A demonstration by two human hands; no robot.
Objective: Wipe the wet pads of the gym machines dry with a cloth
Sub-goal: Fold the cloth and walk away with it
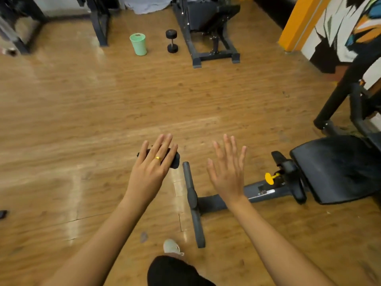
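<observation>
Left hand (151, 168), fingers straight, carries the dark cloth (175, 160) beneath its palm. Right hand (227, 170) is spread flat and empty, probably for balance. Right of the hands lies the black seat pad (338, 168), presumably awaiting wiping. Beyond stand a green bin (138, 44) and a dumbbell (171, 41).

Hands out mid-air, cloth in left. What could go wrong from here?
1. The cloth sits under the straight fingers of the left hand, with no firm grip showing, so it may drop to the floor.
2. The bench's floor bar lies close beside the shoe, so a step forward could catch it.
3. The seat pad is off to the right and untouched, so reaching it likely means turning near that bar.
</observation>
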